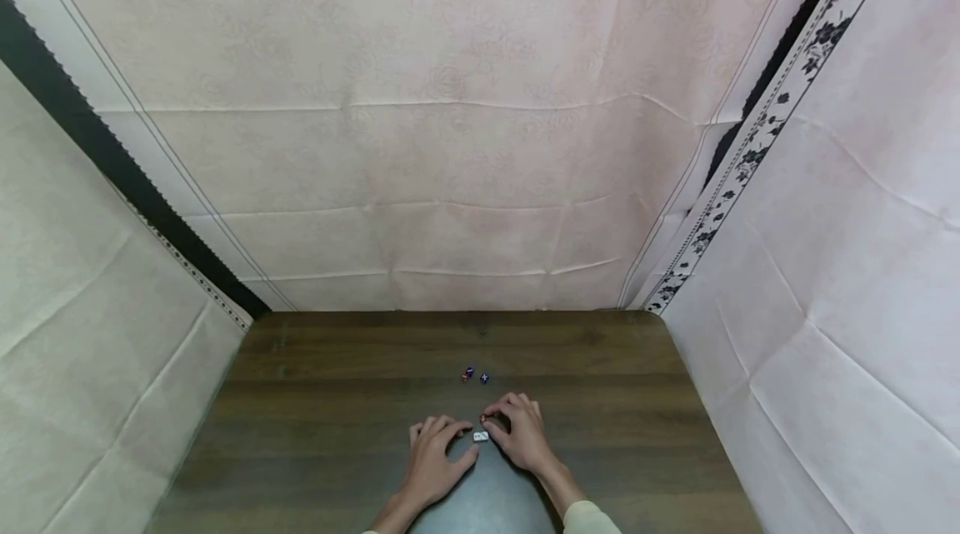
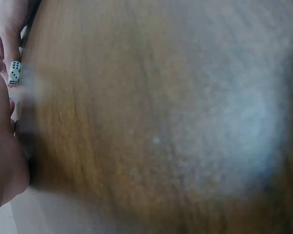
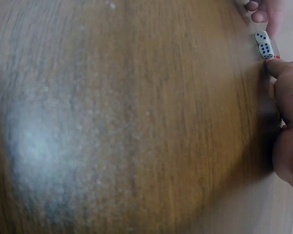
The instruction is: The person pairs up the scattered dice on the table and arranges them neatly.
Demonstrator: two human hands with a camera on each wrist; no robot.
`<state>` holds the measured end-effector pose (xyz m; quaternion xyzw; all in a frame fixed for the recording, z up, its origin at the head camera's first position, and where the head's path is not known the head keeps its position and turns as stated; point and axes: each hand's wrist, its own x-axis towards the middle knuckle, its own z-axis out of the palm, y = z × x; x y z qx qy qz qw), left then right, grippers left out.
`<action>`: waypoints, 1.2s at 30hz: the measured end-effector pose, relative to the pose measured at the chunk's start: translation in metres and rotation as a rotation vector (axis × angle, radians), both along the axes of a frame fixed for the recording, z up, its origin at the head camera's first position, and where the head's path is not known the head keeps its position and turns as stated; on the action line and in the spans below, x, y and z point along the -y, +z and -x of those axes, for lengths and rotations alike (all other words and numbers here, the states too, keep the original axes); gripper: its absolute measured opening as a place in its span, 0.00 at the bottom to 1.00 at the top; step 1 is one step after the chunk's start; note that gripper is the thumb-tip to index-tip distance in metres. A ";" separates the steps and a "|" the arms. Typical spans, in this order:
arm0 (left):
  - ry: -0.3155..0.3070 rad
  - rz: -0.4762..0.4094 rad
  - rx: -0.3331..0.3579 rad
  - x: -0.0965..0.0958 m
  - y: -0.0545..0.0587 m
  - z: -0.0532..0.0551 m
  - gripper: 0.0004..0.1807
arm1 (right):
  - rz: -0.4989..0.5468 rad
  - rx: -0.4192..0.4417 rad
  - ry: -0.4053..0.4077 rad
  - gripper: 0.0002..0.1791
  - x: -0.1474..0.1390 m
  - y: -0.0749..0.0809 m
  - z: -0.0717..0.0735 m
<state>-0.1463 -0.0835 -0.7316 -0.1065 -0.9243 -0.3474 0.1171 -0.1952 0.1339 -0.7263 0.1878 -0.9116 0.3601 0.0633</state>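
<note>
Two white dice (image 1: 481, 436) with dark pips lie side by side between the hands; they also show at the left edge of the left wrist view (image 2: 14, 73) and at the upper right of the right wrist view (image 3: 263, 45). Just beyond them, my right hand (image 1: 519, 434) pinches a small red die (image 1: 483, 418) between thumb and index finger. Only a sliver of red shows in the wrist views. My left hand (image 1: 437, 459) is beside the white dice, thumb and index finger spread apart, with nothing seen between them.
Farther back on the wooden table (image 1: 330, 401) lie two blue dice, one at the right (image 1: 484, 378) and one at the left (image 1: 469, 371), with a red die (image 1: 465, 377) against the left one. Pale cloth hangs behind the table (image 1: 450, 184) and along both sides.
</note>
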 end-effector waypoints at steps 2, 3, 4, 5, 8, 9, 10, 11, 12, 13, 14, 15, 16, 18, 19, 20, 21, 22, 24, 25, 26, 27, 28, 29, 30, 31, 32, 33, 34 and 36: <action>0.001 -0.006 -0.009 0.000 0.001 0.001 0.15 | 0.004 -0.002 -0.002 0.06 0.000 0.000 -0.001; 0.003 -0.006 -0.021 0.000 0.002 0.002 0.15 | 0.008 -0.005 -0.002 0.06 0.000 0.000 -0.001; 0.006 -0.011 -0.033 0.000 0.002 0.002 0.15 | 0.012 -0.011 -0.002 0.06 0.001 0.000 -0.001; 0.012 -0.013 -0.047 0.000 0.003 0.003 0.15 | 0.015 -0.018 -0.001 0.06 0.001 0.000 -0.001; 0.029 -0.028 -0.086 0.000 0.006 0.008 0.15 | 0.025 -0.038 -0.001 0.06 0.001 0.000 -0.001; 0.035 -0.033 -0.096 0.001 0.008 0.010 0.15 | 0.026 -0.044 -0.001 0.06 0.001 0.001 -0.001; 0.040 -0.039 -0.099 0.001 0.009 0.013 0.15 | 0.026 -0.046 -0.002 0.06 0.001 0.001 -0.001; 0.047 -0.041 -0.103 0.001 0.010 0.016 0.15 | 0.026 -0.049 -0.002 0.07 0.001 0.001 -0.001; 0.050 -0.046 -0.103 0.001 0.011 0.019 0.15 | 0.025 -0.049 -0.005 0.07 0.001 0.001 -0.001; 0.055 -0.048 -0.103 0.002 0.011 0.022 0.15 | 0.024 -0.049 -0.006 0.07 0.001 0.001 -0.001; 0.060 -0.050 -0.101 0.002 0.012 0.026 0.15 | 0.023 -0.050 -0.008 0.07 0.001 0.000 -0.001; 0.065 -0.053 -0.097 0.002 0.013 0.029 0.15 | 0.024 -0.051 -0.010 0.07 0.001 0.000 -0.001; 0.070 -0.057 -0.093 0.003 0.013 0.033 0.15 | 0.026 -0.053 -0.011 0.07 0.001 0.000 -0.001; 0.082 -0.065 -0.086 0.003 0.013 0.040 0.15 | 0.030 -0.056 -0.013 0.07 0.001 0.000 -0.001; 0.087 -0.070 -0.082 0.004 0.013 0.043 0.15 | 0.034 -0.059 -0.012 0.07 0.001 -0.001 -0.001; 0.095 -0.070 -0.080 0.004 0.013 0.047 0.15 | 0.036 -0.061 -0.011 0.07 0.001 -0.001 -0.001; 0.100 -0.072 -0.075 0.004 0.013 0.050 0.15 | 0.039 -0.064 -0.010 0.07 0.001 -0.001 -0.001; 0.106 -0.071 -0.067 0.004 0.013 0.054 0.14 | 0.040 -0.070 -0.009 0.07 0.001 -0.002 -0.001; 0.117 -0.066 -0.049 0.004 0.014 0.060 0.14 | 0.043 -0.081 -0.006 0.07 0.001 -0.002 0.000; 0.123 -0.063 -0.039 0.004 0.014 0.064 0.14 | 0.042 -0.094 -0.005 0.07 0.001 -0.003 0.000; 0.128 -0.060 -0.031 0.004 0.014 0.066 0.13 | 0.042 -0.101 -0.004 0.07 0.001 -0.003 0.000; 0.130 -0.059 -0.020 0.004 0.014 0.069 0.13 | 0.042 -0.110 -0.004 0.07 0.001 -0.003 0.000; 0.134 -0.058 -0.014 0.004 0.014 0.072 0.13 | 0.041 -0.120 -0.003 0.07 0.001 -0.004 0.000; 0.137 -0.059 -0.010 0.004 0.014 0.074 0.12 | 0.041 -0.125 -0.002 0.08 0.001 -0.004 0.000; 0.138 -0.058 -0.007 0.004 0.014 0.076 0.12 | 0.039 -0.132 -0.003 0.07 0.001 -0.004 0.000; 0.139 -0.061 -0.006 0.004 0.013 0.079 0.12 | 0.037 -0.138 -0.003 0.08 0.001 -0.004 0.000; 0.139 -0.061 -0.003 0.004 0.013 0.081 0.12 | 0.038 -0.136 -0.004 0.08 0.001 -0.004 0.000; 0.140 -0.057 0.000 0.004 0.012 0.083 0.12 | 0.035 -0.138 -0.004 0.08 0.001 -0.005 0.000; 0.139 -0.053 0.002 0.004 0.011 0.084 0.12 | 0.033 -0.140 -0.006 0.08 0.001 -0.004 0.001; 0.140 -0.037 0.000 0.004 0.008 0.088 0.12 | 0.034 -0.129 -0.009 0.08 0.001 -0.004 0.001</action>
